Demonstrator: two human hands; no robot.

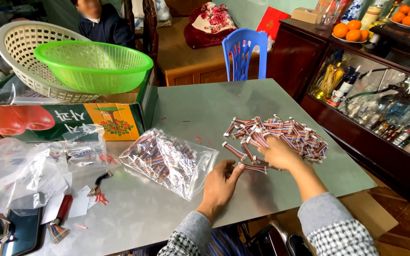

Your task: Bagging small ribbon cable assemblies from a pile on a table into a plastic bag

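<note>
Crumpled clear plastic bags (20, 168) lie slack at the left of the smooth grey metal worktop (205, 106), beside a printed cardboard box (62, 121) propping a green plastic mesh basket (93, 66). A clear plastic bag stuffed with short striped ribbon-cable pieces (167, 161) sits within reach. The left hand (220, 186) rests palm down, fingers loosely spread, thumb touching one loose striped cable piece (255, 168). The right hand (279, 152), fingers curled, presses into the loose heap of striped cable pieces (281, 130), gathering them.
</note>
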